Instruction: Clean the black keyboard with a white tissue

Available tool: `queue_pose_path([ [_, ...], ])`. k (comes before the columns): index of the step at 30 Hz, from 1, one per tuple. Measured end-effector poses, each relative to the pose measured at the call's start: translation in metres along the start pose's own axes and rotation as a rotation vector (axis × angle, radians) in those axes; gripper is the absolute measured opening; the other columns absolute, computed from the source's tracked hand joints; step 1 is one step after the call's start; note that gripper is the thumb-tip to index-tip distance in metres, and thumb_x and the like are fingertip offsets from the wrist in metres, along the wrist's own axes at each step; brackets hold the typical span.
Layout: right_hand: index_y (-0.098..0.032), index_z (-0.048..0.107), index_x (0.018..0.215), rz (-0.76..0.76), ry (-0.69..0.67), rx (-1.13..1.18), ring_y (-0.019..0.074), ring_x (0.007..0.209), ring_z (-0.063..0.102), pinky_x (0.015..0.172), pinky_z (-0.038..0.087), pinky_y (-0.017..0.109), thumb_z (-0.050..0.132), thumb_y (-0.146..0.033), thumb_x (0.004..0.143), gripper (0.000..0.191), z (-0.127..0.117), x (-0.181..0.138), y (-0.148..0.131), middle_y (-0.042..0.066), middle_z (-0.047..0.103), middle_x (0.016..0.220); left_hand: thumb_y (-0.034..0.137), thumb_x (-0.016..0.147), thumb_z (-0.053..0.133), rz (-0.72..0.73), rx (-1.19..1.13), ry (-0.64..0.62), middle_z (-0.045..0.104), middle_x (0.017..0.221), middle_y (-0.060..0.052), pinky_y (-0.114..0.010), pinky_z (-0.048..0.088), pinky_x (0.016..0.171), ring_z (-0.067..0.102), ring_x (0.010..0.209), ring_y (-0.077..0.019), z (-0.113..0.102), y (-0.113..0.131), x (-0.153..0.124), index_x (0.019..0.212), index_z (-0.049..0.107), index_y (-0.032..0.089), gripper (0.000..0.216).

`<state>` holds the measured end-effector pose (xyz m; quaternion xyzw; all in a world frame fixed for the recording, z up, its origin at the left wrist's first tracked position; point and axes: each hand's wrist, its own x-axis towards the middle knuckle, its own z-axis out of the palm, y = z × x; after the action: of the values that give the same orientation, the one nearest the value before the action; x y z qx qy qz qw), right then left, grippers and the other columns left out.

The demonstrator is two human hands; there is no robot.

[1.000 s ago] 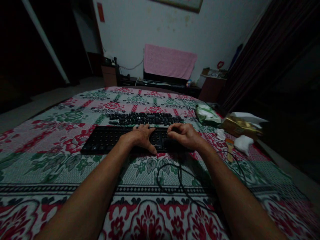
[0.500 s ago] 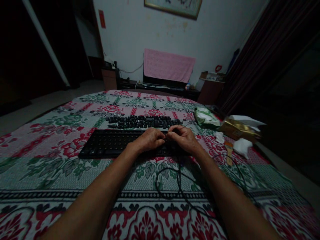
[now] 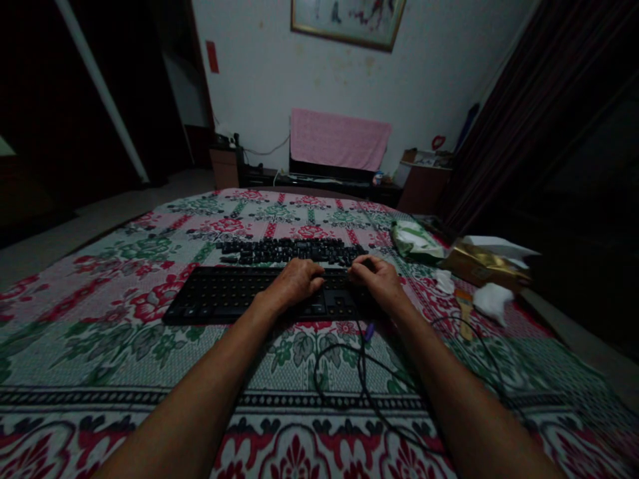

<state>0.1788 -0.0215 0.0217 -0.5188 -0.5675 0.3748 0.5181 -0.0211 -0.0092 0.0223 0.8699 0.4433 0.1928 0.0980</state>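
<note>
Left hand (image 3: 295,281) and right hand (image 3: 380,281) curled over the keyboard (image 3: 219,296); whether they gripped something, I could not tell.

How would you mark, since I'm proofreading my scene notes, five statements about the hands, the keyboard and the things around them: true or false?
1. The left hand is at the keyboard. True.
2. The loose black keycaps lie nearer the person than the keyboard. False: they lie beyond it.
3. The brush lies to the right of the right hand. True.
4. The towel by the far wall is green. False: it is pink.
5. A dark cable lies between the forearms. True.
</note>
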Motion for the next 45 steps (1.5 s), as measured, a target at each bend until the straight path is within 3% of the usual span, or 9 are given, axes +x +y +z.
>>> queue_pose_path([
  [4,-0.019,0.053,0.078,0.037,-0.045,0.047,0.0138,0.061,0.059,0.060,0.048,0.026,0.061,-0.035,0.067,0.021,0.003,-0.001,0.001,0.000,0.062,0.065,0.026,0.080,0.051,-0.102,-0.003,0.029,0.070,0.100,-0.005,-0.029,0.043,0.088,0.061,0.097,-0.0201,0.006,-0.005,0.000,0.100,0.069,0.021,0.027],
  [10,-0.020,0.049,0.077,0.117,-0.132,0.213,0.0118,0.054,0.058,0.050,0.045,0.022,0.048,-0.025,0.068,0.011,0.011,-0.005,-0.007,-0.003,0.057,0.060,0.030,0.076,0.058,-0.141,-0.303,0.186,0.070,0.100,-0.004,-0.028,0.048,0.082,0.064,0.089,-0.0179,0.016,-0.002,0.000,0.107,0.066,0.021,0.033],
  [13,-0.018,0.057,0.076,0.060,-0.146,-0.032,0.0098,0.049,0.053,0.048,0.041,0.022,0.051,-0.022,0.066,0.013,0.015,-0.006,-0.003,-0.002,0.060,0.062,0.030,0.074,0.060,-0.141,-0.411,0.215,0.070,0.087,-0.003,-0.027,0.049,0.074,0.063,0.077,-0.0157,0.017,0.000,0.001,0.114,0.061,0.017,0.042],
  [18,-0.019,0.068,0.090,-0.215,-0.277,-0.302,0.0178,0.078,0.062,0.069,0.046,0.028,0.061,-0.029,0.070,0.024,0.019,-0.008,0.005,0.003,0.070,0.086,0.025,0.070,0.060,-0.125,-0.664,0.162,0.065,0.078,0.000,-0.023,0.046,0.063,0.057,0.066,-0.0111,0.020,-0.003,0.003,0.118,0.056,0.015,0.049],
  [29,-0.019,0.069,0.087,-0.424,-0.295,-0.679,0.0179,0.073,0.064,0.066,0.043,0.025,0.058,-0.017,0.073,0.018,0.023,-0.016,-0.006,0.005,0.071,0.083,0.017,0.064,0.063,-0.238,-1.035,-0.016,0.061,0.068,0.002,-0.021,0.041,0.056,0.052,0.055,-0.0075,0.021,-0.004,0.004,0.118,0.055,0.009,0.055],
  [33,-0.018,0.068,0.083,-0.388,-0.237,-0.737,0.0147,0.066,0.062,0.060,0.041,0.022,0.057,-0.016,0.071,0.017,0.023,-0.019,-0.008,0.003,0.069,0.074,0.022,0.075,0.055,-0.197,-0.807,0.002,0.066,0.074,-0.003,-0.025,0.046,0.061,0.059,0.063,-0.0129,0.018,-0.003,0.004,0.118,0.057,0.011,0.044],
  [38,-0.017,0.067,0.085,-0.271,-0.100,-0.746,0.0116,0.057,0.057,0.057,0.041,0.021,0.060,-0.024,0.070,0.018,0.005,-0.001,-0.014,0.000,0.066,0.067,0.019,0.080,0.046,-0.232,-0.034,0.220,0.066,0.103,-0.007,-0.032,0.044,0.090,0.059,0.097,-0.0205,0.008,-0.011,-0.001,0.109,0.063,0.019,0.034],
  [41,-0.015,0.066,0.086,-0.190,-0.063,-0.716,0.0109,0.056,0.055,0.055,0.040,0.021,0.062,-0.027,0.068,0.022,-0.009,0.024,-0.015,0.000,0.065,0.067,0.019,0.082,0.044,-0.270,0.198,0.170,0.062,0.110,-0.008,-0.033,0.043,0.093,0.054,0.106,-0.0227,0.007,-0.015,-0.004,0.109,0.063,0.020,0.033],
  [45,-0.012,0.066,0.086,-0.095,-0.039,-0.686,0.0103,0.055,0.054,0.052,0.039,0.020,0.064,-0.027,0.066,0.025,-0.012,0.054,-0.012,0.000,0.063,0.065,0.024,0.084,0.041,-0.290,0.259,0.027,0.063,0.108,-0.009,-0.035,0.045,0.089,0.055,0.103,-0.0242,0.008,-0.013,-0.005,0.109,0.062,0.019,0.033],
])
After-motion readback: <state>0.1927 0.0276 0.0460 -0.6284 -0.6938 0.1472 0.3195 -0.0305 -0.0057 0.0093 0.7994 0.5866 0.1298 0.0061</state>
